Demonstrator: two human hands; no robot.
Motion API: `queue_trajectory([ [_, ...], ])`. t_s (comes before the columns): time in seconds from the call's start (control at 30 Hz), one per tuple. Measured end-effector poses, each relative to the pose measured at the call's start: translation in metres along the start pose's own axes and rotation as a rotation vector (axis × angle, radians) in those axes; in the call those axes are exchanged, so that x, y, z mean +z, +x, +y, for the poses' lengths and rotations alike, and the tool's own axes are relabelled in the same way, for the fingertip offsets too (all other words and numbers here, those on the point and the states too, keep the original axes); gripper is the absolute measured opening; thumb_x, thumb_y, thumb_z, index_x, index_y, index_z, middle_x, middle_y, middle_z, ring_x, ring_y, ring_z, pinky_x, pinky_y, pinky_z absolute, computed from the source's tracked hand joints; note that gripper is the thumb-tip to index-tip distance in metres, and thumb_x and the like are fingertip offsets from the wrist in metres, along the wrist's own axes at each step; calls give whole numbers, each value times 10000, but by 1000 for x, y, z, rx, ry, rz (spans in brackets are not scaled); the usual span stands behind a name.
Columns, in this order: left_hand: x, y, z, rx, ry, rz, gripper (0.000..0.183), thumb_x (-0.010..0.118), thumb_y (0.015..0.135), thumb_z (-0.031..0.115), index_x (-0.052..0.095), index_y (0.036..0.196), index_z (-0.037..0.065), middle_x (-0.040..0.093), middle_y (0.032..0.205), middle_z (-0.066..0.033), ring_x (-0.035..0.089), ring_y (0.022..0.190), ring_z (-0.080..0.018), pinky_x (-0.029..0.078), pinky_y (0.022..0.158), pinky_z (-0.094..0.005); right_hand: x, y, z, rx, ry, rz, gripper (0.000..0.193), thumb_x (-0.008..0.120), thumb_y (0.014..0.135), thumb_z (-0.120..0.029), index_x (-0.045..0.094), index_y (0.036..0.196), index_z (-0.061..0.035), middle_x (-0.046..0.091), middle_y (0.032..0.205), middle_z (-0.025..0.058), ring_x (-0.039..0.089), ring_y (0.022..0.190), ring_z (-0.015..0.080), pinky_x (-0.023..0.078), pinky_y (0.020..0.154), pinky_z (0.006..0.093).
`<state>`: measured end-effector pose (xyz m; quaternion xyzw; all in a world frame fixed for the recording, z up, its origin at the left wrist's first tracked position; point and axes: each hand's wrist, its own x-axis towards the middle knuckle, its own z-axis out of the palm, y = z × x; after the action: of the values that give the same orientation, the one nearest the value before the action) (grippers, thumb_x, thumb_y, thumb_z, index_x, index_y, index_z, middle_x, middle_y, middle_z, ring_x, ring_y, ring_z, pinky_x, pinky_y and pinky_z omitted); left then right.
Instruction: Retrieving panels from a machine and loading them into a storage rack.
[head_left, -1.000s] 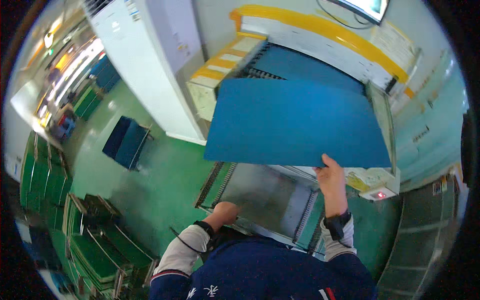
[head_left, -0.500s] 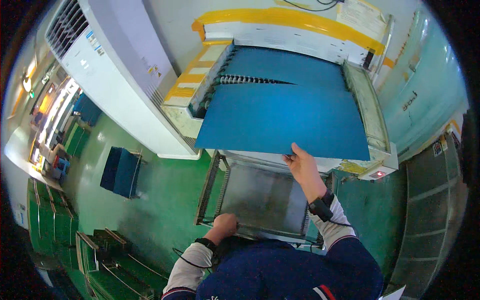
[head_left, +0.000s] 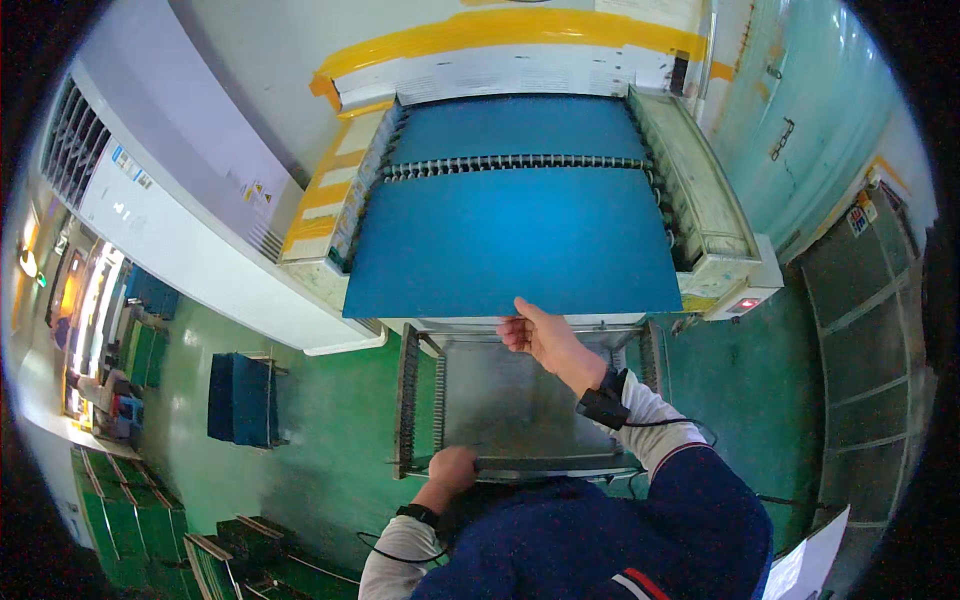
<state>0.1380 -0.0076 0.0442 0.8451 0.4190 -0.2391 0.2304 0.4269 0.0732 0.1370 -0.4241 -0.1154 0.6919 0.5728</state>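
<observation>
Where rollers (head_left: 515, 163) lie half-hidden beneath: near blue sheet (head_left: 515, 245)

Though our right hand (head_left: 545, 338), grip half curled, meets its front edge, we cannot tell whether it pinches; our left hand (head_left: 453, 468), at the metal rack (head_left: 560, 465), hides fingers and hold.

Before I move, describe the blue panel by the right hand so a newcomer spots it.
Find the machine below the long band of yellow tape. A row of rollers shows across it; the near blue panel lies on the wearer's side of that row. Unlike the far blue panel, it has the right hand at its front edge.
</observation>
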Motion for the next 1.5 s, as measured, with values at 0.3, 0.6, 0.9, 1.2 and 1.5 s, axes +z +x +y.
queue_trajectory([
  [0.3,-4,-1,1,39,24,22,165,627,751,232,685,855,118,669,887,-125,643,854,-332,517,721,-458,-8,20,-7,-84,66,-25,378,577,912,-376,608,874,-1,653,805,111,577,632,166,475,579,300],
  [0.6,0,0,2,50,21,56,168,596,751,218,679,863,124,657,874,-126,635,858,-334,515,723,-455,-12,25,-14,-92,34,10,369,572,917,-355,606,910,13,635,800,99,562,655,159,471,624,303],
  [0.9,-14,-4,8,45,12,0,162,592,757,233,682,850,136,652,888,-108,628,877,-319,509,740,-445,-16,29,-16,-87,25,6,382,558,920,-380,614,894,-4,646,785,90,570,622,157,474,587,298],
  [1.2,-12,-2,8,34,36,-20,176,589,765,249,685,856,133,651,904,-106,627,885,-313,508,748,-433,-19,36,-18,-57,61,-19,378,570,920,-343,614,931,33,635,795,96,559,656,167,462,625,303],
  [1.5,-3,-1,3,27,3,26,175,588,754,244,694,853,146,656,911,-102,628,894,-315,513,750,-432,-18,38,-21,-81,39,-34,329,554,926,-297,611,948,26,628,811,93,554,682,172,455,634,303],
])
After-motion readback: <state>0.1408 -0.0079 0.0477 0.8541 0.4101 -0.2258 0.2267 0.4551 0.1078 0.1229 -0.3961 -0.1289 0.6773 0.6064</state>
